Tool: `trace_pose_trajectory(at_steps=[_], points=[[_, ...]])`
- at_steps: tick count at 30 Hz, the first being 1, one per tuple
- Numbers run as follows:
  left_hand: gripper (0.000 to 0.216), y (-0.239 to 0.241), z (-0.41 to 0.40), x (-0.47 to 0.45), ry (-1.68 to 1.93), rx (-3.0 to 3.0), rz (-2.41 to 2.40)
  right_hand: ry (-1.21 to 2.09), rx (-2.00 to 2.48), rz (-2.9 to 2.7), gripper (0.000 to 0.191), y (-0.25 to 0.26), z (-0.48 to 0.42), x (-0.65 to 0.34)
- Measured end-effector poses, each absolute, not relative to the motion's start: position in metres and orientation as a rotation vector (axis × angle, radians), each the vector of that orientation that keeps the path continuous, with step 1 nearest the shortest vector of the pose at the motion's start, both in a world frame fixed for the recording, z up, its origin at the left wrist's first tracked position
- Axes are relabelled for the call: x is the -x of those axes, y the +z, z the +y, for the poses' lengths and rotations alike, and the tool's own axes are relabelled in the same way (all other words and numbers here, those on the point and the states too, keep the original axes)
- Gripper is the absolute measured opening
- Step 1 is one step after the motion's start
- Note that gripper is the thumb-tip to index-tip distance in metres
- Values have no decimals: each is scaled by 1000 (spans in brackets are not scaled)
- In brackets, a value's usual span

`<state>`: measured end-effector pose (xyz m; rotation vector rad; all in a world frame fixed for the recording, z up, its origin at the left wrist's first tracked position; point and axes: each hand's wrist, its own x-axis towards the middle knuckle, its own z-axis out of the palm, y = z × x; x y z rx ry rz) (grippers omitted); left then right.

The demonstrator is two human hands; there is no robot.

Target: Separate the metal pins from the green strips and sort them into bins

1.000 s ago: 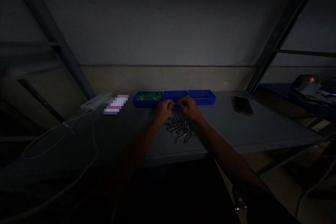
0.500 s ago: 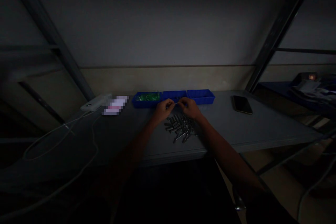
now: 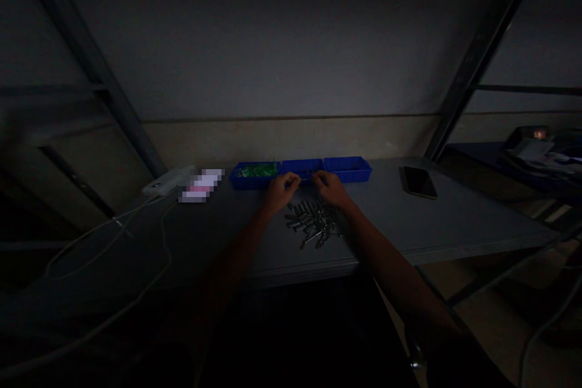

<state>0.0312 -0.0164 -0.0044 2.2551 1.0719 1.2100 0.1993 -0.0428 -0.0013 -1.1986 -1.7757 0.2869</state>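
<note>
My left hand (image 3: 280, 190) is closed in a pinch in front of the middle blue bin (image 3: 291, 165). Facing it, my right hand (image 3: 331, 188) pinches too, its fingertips a short gap away. A thin, light-coloured metal piece (image 3: 306, 179) spans that gap, held at its ends; its exact kind is too small and dark to make out. Just below the hands, a loose pile of small metal cylinders (image 3: 311, 222) and pins lies on the grey table. Dark small parts show inside the middle bin, partly hidden by my fingers.
The left blue bin (image 3: 254, 183) holds green plastic packaging (image 3: 264, 170); the right blue bin (image 3: 357, 176) stands beside the middle one. A phone (image 3: 419, 182) lies at the right of the table (image 3: 464, 218). A white device (image 3: 166, 182) with cables is at the left, near a blurred-out item (image 3: 202, 185).
My fingertips have drawn slightly apart, widening the gap between the hands. The pile and bins stay in place; the view has shifted a little.
</note>
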Motion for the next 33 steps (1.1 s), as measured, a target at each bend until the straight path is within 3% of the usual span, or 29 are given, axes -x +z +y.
trace_pose_trajectory(at_steps=[12, 22, 27, 29, 33], points=[[31, -1, -25, -34, 1136, -2316, 1181, 158, 1161, -1879, 25, -1, -41, -206], [21, -5, -7, -53, 538, -2710, 917, -164, 1833, -1454, 32, 16, -15, -264], [16, 6, -1, -57, 392, -2764, 852, -63, 2043, -1214, 58, 23, -19, -262], [11, 9, 1, -57, 268, -2790, 884, -49, 2073, -1242, 65, 21, -25, -255], [9, 6, 5, -53, 100, -2821, 975, -89, 1977, -1554, 58, 17, -39, -234]])
